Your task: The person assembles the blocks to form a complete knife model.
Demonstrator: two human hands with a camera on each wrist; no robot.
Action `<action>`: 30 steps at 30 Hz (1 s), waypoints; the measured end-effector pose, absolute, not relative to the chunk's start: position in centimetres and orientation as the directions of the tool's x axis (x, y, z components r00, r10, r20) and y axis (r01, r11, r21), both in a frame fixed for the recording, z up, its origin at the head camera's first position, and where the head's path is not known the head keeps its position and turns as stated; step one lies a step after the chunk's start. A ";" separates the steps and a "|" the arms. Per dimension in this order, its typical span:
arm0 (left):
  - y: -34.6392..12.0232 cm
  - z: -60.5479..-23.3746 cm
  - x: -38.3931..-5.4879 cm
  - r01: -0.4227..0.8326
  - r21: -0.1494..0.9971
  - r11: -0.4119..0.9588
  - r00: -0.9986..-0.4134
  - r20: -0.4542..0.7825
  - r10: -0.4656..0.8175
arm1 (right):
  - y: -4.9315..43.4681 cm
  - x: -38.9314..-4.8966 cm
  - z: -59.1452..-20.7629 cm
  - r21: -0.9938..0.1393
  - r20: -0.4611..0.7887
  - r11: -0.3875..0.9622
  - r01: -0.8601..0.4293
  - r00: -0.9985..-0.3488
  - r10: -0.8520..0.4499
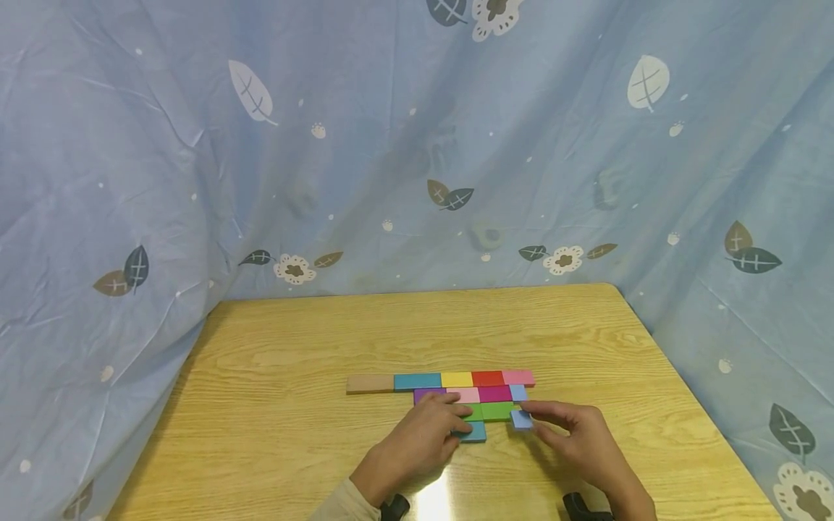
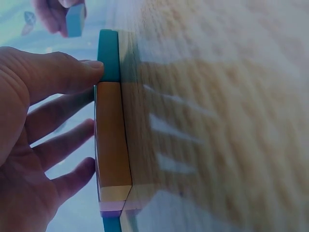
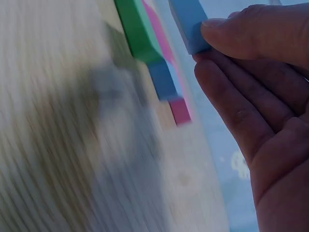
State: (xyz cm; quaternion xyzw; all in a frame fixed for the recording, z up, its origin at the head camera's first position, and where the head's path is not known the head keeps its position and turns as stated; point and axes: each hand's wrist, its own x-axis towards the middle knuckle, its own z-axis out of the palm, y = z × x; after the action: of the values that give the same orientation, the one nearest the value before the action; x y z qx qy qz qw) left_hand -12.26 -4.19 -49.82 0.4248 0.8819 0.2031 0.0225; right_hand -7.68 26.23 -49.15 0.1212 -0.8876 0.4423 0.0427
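Note:
Flat coloured blocks lie side by side in several rows. My left hand rests over the left part of the nearer rows, its fingers on the blocks and partly hiding them. In the left wrist view the thumb touches a teal block, beside an orange-brown block. My right hand pinches a small light blue block between thumb and fingers, off the right end of the green block. That held block appears raised above the table in the right wrist view. Another light blue block ends the second row.
The far row runs from a wooden-coloured block through teal, yellow and red to a pink block. A wood-grain table bears everything. Patterned blue cloth hangs behind it and at both sides.

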 end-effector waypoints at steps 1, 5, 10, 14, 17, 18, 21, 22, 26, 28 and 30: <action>-4.2 -49.8 -12.3 0.740 0.378 0.557 -0.638 0.131 0.759 | 25.9 -7.7 -49.2 -0.775 0.191 0.571 -0.271 -0.962 -0.197; -4.2 -49.9 -12.3 0.738 0.384 0.555 -0.639 0.130 0.759 | 24.9 -8.0 -49.4 -0.767 0.239 0.537 -0.351 -0.933 -0.268; -4.2 -50.0 -12.4 0.741 0.386 0.550 -0.635 0.135 0.761 | 24.0 -8.2 -49.8 -0.742 0.244 0.543 -0.393 -0.913 -0.328; -4.2 -50.1 -12.4 0.739 0.389 0.550 -0.637 0.137 0.759 | 23.4 -8.3 -50.0 -0.701 0.224 0.588 -0.404 -0.907 -0.356; -4.2 -50.1 -12.3 0.742 0.382 0.550 -0.635 0.142 0.759 | 23.0 -8.2 -50.0 -0.662 0.221 0.629 -0.408 -0.908 -0.357; -4.2 -50.1 -12.3 0.745 0.379 0.549 -0.633 0.142 0.761 | 22.9 -8.1 -50.0 -0.650 0.223 0.640 -0.410 -0.908 -0.355; -4.2 -50.1 -12.2 0.749 0.373 0.548 -0.630 0.146 0.763 | 22.6 -7.9 -50.1 -0.615 0.237 0.666 -0.422 -0.905 -0.355; -4.2 -50.1 -12.2 0.750 0.369 0.549 -0.630 0.145 0.763 | 22.5 -7.9 -50.1 -0.606 0.240 0.672 -0.426 -0.903 -0.356; -4.2 -50.1 -12.3 0.754 0.362 0.548 -0.628 0.151 0.764 | 22.2 -8.0 -50.0 -0.579 0.247 0.686 -0.441 -0.896 -0.368; -4.2 -50.1 -12.3 0.753 0.361 0.551 -0.629 0.146 0.764 | 22.0 -8.1 -49.9 -0.565 0.245 0.696 -0.443 -0.896 -0.371; -4.2 -50.0 -12.3 0.749 0.365 0.554 -0.632 0.140 0.762 | 21.9 -8.1 -49.9 -0.547 0.251 0.705 -0.451 -0.892 -0.376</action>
State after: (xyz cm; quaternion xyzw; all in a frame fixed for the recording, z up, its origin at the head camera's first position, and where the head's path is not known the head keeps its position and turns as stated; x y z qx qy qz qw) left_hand -12.28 -4.25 -49.99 0.4287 0.8812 0.1986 0.0173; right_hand -8.10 21.87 -49.90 0.2243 -0.9214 0.3117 0.0601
